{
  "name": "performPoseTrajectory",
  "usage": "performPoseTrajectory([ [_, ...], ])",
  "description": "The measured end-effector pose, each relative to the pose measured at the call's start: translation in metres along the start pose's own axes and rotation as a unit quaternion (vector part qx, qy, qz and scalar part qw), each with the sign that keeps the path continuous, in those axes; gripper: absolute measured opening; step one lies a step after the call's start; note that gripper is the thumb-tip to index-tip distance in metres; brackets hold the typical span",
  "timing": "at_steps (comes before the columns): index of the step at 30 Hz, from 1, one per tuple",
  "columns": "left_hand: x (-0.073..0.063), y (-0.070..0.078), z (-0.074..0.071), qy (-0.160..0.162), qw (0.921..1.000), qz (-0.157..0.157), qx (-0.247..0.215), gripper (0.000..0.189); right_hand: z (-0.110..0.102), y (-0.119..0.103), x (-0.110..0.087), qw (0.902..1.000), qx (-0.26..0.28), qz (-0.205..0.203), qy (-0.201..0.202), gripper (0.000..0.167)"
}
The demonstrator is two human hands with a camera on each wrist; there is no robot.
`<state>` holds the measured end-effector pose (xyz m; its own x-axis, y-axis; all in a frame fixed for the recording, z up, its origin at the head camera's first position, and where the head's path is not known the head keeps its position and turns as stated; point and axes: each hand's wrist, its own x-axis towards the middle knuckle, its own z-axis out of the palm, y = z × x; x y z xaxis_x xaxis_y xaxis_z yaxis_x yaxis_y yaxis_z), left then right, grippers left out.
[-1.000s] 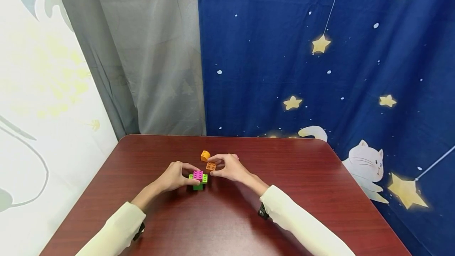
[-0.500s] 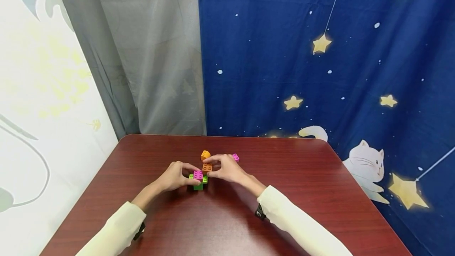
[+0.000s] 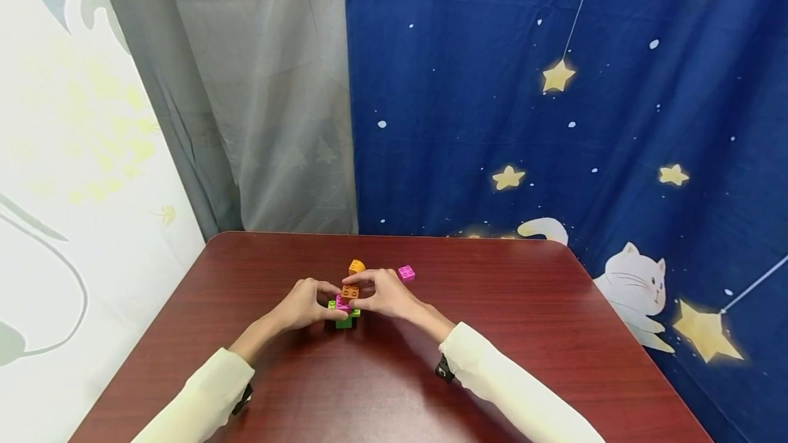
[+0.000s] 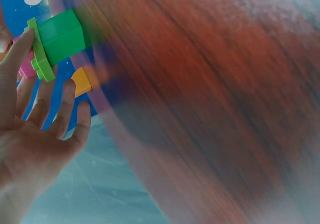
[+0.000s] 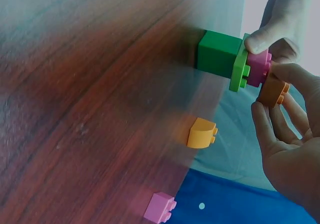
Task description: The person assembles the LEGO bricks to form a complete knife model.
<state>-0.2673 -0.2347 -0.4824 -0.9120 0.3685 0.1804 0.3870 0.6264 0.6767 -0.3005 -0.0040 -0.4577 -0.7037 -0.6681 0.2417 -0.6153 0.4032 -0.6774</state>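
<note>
A small stack of toy building bricks stands on the table: a green brick point(image 5: 217, 52) at the bottom, a lime plate point(image 5: 239, 71) across it, a pink brick point(image 5: 257, 68) on top. My left hand point(image 3: 308, 304) holds this stack between thumb and fingers from the left, its thumb at the lime plate and pink brick. Between thumb and fingertips, my right hand point(image 3: 389, 294) pinches an orange brick point(image 3: 350, 292), studs up. In the right wrist view the orange brick overlaps the top of the pink brick, offset to one side. The left wrist view mostly hides the orange brick.
Behind the stack lies a yellow-orange curved brick point(image 3: 356, 266). A second pink brick point(image 3: 406, 273) rests farther right, beyond the right hand. The dark red wooden table point(image 3: 492, 306) ends at a far edge before grey and blue curtains point(image 3: 468, 122).
My right hand has carried the orange brick leftward, from beside the stack to over the pink brick. The loose pink brick has come into full view. The left hand has stayed in place.
</note>
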Motion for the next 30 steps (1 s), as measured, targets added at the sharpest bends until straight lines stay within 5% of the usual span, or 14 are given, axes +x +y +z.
performPoseTrajectory([
  [5, 0.000, -0.001, 0.000, -0.002, 1.0000, 0.002, -0.006, 0.037, 0.002, -0.003, 0.000, 0.9991, -0.042, -0.009, 0.007, 0.040],
  [19, 0.000, -0.002, 0.002, 0.000, 0.9998, 0.020, -0.002, 0.028, 0.011, -0.001, 0.003, 0.9988, -0.041, -0.025, -0.001, 0.039],
  [30, 0.000, -0.001, 0.002, -0.002, 0.9996, 0.023, 0.017, 0.025, 0.017, 0.006, 0.004, 0.9992, 0.005, -0.037, 0.016, 0.038],
])
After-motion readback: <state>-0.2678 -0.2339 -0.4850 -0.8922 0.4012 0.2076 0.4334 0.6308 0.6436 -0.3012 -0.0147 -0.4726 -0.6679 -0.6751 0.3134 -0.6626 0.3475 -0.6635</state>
